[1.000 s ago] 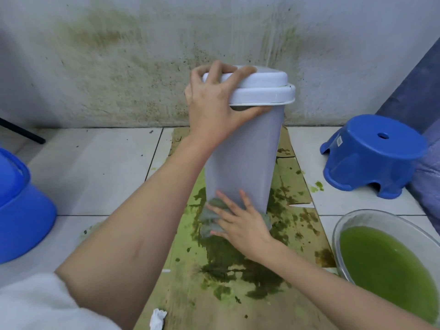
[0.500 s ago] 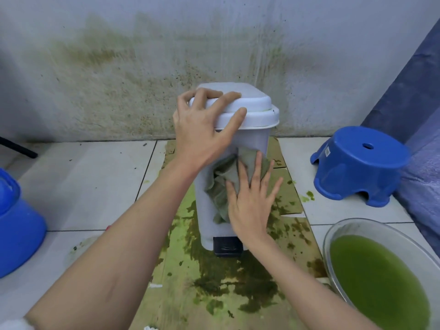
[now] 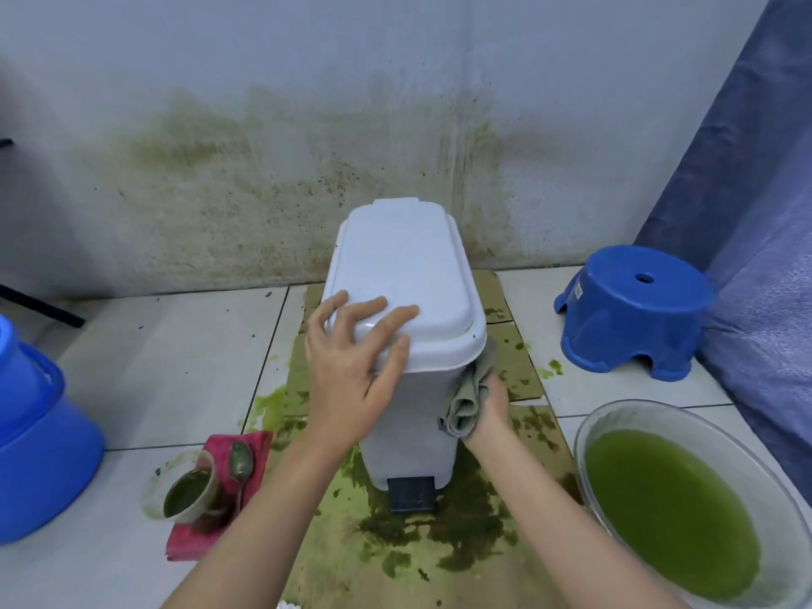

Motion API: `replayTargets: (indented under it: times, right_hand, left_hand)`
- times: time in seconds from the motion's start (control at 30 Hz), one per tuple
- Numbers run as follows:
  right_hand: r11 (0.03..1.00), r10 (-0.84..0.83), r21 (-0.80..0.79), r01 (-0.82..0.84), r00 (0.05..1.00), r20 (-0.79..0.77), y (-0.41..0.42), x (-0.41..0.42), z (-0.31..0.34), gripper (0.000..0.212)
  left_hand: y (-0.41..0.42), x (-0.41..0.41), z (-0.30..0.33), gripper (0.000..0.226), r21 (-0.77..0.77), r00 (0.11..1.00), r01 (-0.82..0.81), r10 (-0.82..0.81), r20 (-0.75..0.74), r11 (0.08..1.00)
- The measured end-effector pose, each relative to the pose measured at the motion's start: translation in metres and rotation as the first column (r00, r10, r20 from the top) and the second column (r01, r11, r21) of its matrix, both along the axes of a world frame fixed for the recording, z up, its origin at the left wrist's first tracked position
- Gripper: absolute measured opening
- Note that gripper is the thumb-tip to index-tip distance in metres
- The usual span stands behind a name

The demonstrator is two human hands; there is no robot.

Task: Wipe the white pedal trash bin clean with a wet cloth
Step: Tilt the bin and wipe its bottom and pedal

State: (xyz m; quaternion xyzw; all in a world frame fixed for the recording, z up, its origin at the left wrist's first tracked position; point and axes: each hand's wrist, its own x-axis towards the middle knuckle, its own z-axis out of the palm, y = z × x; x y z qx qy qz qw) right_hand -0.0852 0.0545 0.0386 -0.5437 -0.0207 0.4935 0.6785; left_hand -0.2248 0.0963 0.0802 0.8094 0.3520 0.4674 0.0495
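The white pedal trash bin [image 3: 408,274] stands upright on green-stained cardboard [image 3: 465,534], its lid closed and its dark pedal [image 3: 411,493] facing me. My left hand [image 3: 351,367] grips the front left corner of the lid, fingers spread over the top. My right hand [image 3: 492,402] presses a grey-green wet cloth [image 3: 468,397] against the bin's right side, just under the lid rim. The cloth is bunched between my palm and the bin wall; most of my right fingers are hidden behind it.
A clear bowl [image 3: 606,419] of green liquid sits at the right front. A blue stool [image 3: 637,309] stands right of the bin. A blue bucket [image 3: 39,432] is at the left. A cup of green paste [image 3: 189,494] and a spoon [image 3: 240,463] rest on a red cloth [image 3: 259,441].
My right hand and the cloth moved from the bin's base, up across its front, to its right side under the lid. My view rose, showing the lid top.
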Motion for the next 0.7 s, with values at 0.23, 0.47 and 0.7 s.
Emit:
replayTargets:
  times: [0.23,0.47,0.7]
  right_hand:
    - [0.996,-0.051,0.090,0.001,0.830,0.555,-0.026,0.005,0.066,0.027]
    - [0.991,0.087,-0.072,-0.111,0.141,0.986,-0.079,-0.020,0.043,0.050]
    - [0.988,0.154,-0.147,-0.044,0.320,0.935,-0.051,-0.007,0.066,0.045]
  left_hand:
    - [-0.019,-0.008,0.011,0.038,-0.171,0.992,0.008,-0.030,-0.123,0.985]
    - [-0.022,-0.012,0.011,0.046,-0.194,0.979,-0.006,-0.034,-0.202,0.981]
    - [-0.019,-0.012,0.010,0.043,-0.259,0.984,0.009,-0.054,-0.168,0.966]
